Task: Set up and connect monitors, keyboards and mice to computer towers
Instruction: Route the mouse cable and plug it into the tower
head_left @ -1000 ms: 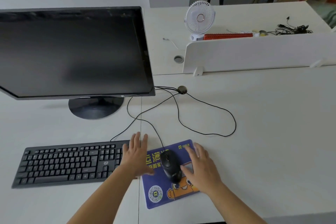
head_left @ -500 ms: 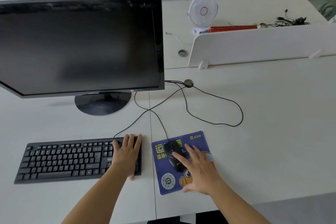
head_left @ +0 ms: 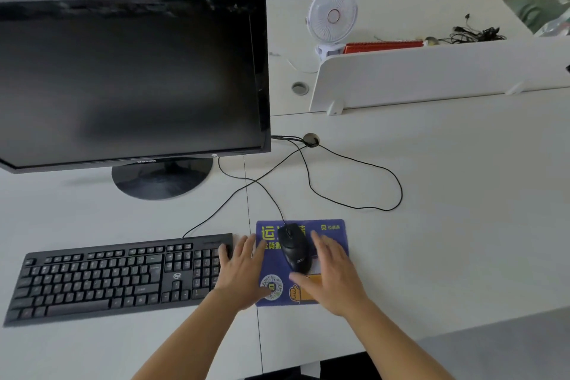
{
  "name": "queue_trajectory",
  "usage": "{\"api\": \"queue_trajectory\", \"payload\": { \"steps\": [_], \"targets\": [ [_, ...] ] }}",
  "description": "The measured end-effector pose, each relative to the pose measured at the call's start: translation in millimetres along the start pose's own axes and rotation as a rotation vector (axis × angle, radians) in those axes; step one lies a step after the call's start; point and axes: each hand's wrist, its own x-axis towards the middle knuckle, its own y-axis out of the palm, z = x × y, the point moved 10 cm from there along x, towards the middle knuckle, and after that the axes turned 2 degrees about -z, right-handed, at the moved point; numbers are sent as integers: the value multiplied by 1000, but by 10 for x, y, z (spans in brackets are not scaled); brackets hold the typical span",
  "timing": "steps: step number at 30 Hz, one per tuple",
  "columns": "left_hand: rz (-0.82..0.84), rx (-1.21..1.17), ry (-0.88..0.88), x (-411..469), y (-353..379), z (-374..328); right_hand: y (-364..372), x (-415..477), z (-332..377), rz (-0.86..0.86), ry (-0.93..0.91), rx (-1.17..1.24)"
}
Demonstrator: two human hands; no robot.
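**Both hands flat beside the mouse on its pad**

Your two hands lie at the near middle of the white tabletop (head_left: 447,210), one on each side of the black mouse (head_left: 294,248). The mouse sits on a blue mouse pad (head_left: 334,227) printed with yellow characters, with its cable end pointing away from you.

Your left hand (head_left: 243,274) is relaxed, fingers straight and slightly spread, grasping nothing. It lies across the gap between the right end of the keyboard (head_left: 117,278) and the left edge of the pad, just left of the mouse. Whether it touches the mouse cannot be told.

Your right hand (head_left: 333,278) is also released, fingers straight and pointing away from you. It lies over the right half of the pad, just beside the mouse, with the thumb reaching towards the mouse's near end. It does not grip the mouse.

The black keyboard lies to the left of the pad, near you. Beyond it stands a black monitor (head_left: 132,80) with a dark screen on a round base (head_left: 162,177). Thin black cables (head_left: 401,194) run across the tabletop to a round cable hole (head_left: 311,139) just right of the monitor's lower right corner.

At the far side, a white divider panel (head_left: 431,71) stands upright, with a small white fan (head_left: 333,15) behind its left end.
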Motion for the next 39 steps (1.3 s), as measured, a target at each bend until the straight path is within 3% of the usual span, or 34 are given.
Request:
{"api": "queue_trajectory", "payload": {
  "steps": [3,6,10,16,20,24,30,33,35,39],
  "targets": [
    [-10,-7,-31,39,-55,-63,-275,4,-463,-248,341,90],
    [-59,-174,-138,100,-140,-94,-197,39,-806,-193,608,303],
    [-75,-388,-275,231,-182,-133,-146,228,-755,-131,525,327],
    [-35,-516,-404,297,-173,-250,-245,503,-868,16,450,294],
    [-30,-511,-481,400,-197,-353,-618,691,-1031,-176,490,346],
    [50,-455,-440,441,-166,-399,-720,935,-1136,-218,567,509],
    [246,-330,-298,388,-29,-320,-716,1258,-1201,-308,744,1082],
    [154,-329,-357,443,-154,-265,-833,1345,-1158,-359,748,1246],
    [5,-373,-453,518,-318,-181,-951,1397,-1083,-305,652,1171],
    [-162,-626,-605,730,-527,-3,-925,1412,-700,135,297,891]
  ]
}}
